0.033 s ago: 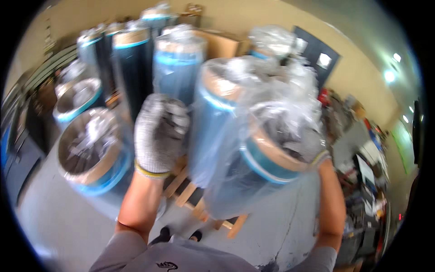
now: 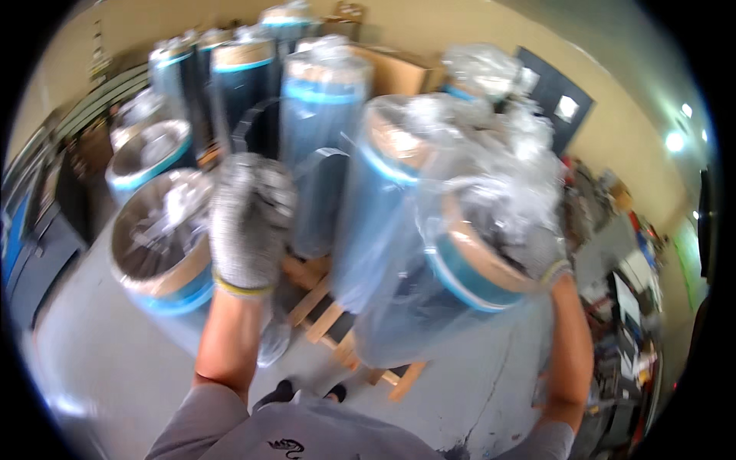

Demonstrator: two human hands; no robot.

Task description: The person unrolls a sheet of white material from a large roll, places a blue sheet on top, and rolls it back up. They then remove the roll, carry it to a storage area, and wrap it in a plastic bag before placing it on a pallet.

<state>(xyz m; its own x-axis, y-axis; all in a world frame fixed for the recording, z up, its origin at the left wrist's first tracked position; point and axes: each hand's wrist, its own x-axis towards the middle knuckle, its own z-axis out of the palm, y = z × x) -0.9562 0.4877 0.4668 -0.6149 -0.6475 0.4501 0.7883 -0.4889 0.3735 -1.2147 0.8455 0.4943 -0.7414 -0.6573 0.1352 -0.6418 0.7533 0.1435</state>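
Note:
A large wrapped roll (image 2: pixel 475 284), dark film on a brown cardboard core with a blue band, leans in front of me. Clear plastic wrap (image 2: pixel 514 176) bunches over its top. My right hand (image 2: pixel 540 249), in a grey knit glove, hooks over the right side of the core's rim; its fingers are partly hidden and blurred. My left hand (image 2: pixel 251 218), gloved alike, is raised and closed between this roll and an open-topped roll (image 2: pixel 165 287) on the left. What it holds, if anything, I cannot make out. A thin curved strip (image 2: pixel 244 123) shows above it.
Several more wrapped rolls (image 2: pixel 322 115) stand upright behind. A wooden pallet (image 2: pixel 326 318) lies under the nearer ones. Cluttered shelving or bench space (image 2: pixel 621 307) runs along the right. Grey machinery (image 2: pixel 46 245) stands at the left, a cardboard box (image 2: pixel 395 69) at the back.
The whole view has shifted, so the rolls sit farther right. My left hand has moved left, away from the leaning roll. My right hand stays at the rim.

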